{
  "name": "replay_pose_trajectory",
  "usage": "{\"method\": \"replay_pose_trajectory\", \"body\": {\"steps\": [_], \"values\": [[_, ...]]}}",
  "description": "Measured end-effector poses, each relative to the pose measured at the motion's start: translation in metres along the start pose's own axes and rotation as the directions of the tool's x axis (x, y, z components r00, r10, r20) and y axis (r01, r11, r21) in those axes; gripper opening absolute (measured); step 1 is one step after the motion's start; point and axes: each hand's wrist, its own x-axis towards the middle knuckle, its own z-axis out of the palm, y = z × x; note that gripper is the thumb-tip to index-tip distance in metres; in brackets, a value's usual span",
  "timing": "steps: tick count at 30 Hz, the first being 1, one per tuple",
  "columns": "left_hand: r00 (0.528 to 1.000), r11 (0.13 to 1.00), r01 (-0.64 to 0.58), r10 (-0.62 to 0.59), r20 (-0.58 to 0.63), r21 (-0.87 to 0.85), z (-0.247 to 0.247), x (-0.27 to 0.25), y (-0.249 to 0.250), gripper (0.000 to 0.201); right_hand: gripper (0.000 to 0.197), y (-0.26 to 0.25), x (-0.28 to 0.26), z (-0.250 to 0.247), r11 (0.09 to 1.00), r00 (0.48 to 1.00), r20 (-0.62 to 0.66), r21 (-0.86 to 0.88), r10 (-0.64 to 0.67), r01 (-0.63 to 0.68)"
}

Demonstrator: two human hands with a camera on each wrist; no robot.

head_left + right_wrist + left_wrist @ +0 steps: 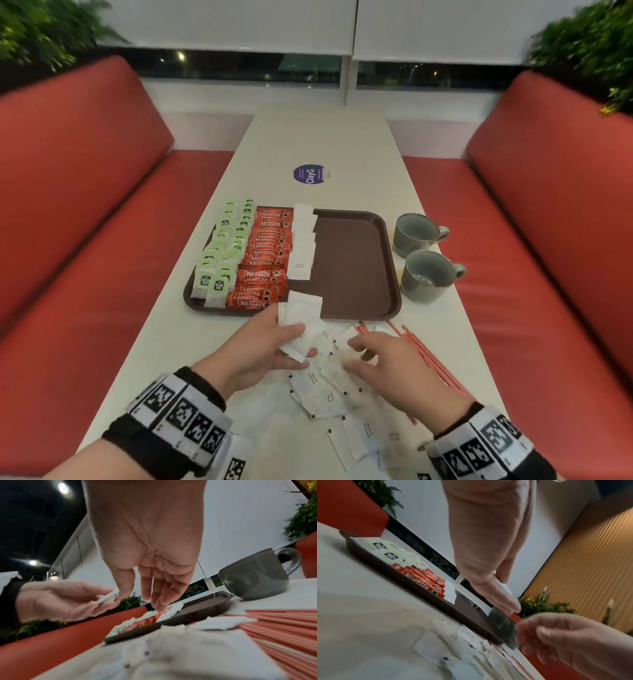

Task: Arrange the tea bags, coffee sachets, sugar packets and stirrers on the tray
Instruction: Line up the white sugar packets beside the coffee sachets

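A brown tray [352, 267] holds green tea bags [222, 253] at its left, red coffee sachets [265, 253] beside them, and a column of white sugar packets [303, 243]. Just in front of the tray's near edge my left hand [301, 342] pinches a small stack of sugar packets [303, 310]; this stack [108, 597] shows in the right wrist view too. My right hand [351, 354] hovers over loose sugar packets [318, 390] on the table, fingers relaxed and holding nothing. Red stirrers [428, 359] lie fanned out to its right.
Two grey cups [416, 234] [428, 275] stand on the white table just right of the tray. The tray's right half is bare. Red benches run along both sides of the table, and a round sticker [310, 174] lies beyond the tray.
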Motion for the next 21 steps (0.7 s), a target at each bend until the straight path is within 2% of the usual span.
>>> {"method": "replay_pose_trajectory", "body": {"steps": [4,7,10,13,16,21], "values": [[0.997,0.999,-0.034,0.035,0.074,-0.014,0.011,-0.002,0.000,0.033,0.020,-0.032,0.013,-0.013,0.966,0.996,-0.083,0.260,0.020,0.002],[0.991,0.997,-0.072,0.074,0.113,-0.028,0.013,-0.003,0.002,0.039,0.032,-0.045,0.025,-0.009,0.935,0.994,-0.111,0.355,0.023,0.018],[0.994,0.989,-0.073,0.084,0.076,-0.131,0.004,-0.002,0.005,0.029,0.019,-0.051,0.035,-0.005,0.922,0.988,-0.147,0.386,0.053,0.008],[0.993,0.980,-0.109,0.114,0.022,-0.165,-0.002,0.002,0.004,0.029,0.016,-0.054,0.042,0.002,0.898,0.986,-0.158,0.440,0.061,0.015],[0.990,0.958,-0.143,0.137,-0.041,-0.249,-0.007,0.008,0.004,0.028,0.014,-0.055,0.052,0.008,0.849,0.988,-0.132,0.528,0.085,-0.002],[0.988,0.923,-0.131,0.090,-0.129,-0.362,-0.027,0.020,0.011,0.022,0.011,-0.055,0.082,0.002,0.734,0.986,-0.075,0.677,0.146,-0.057]]}}
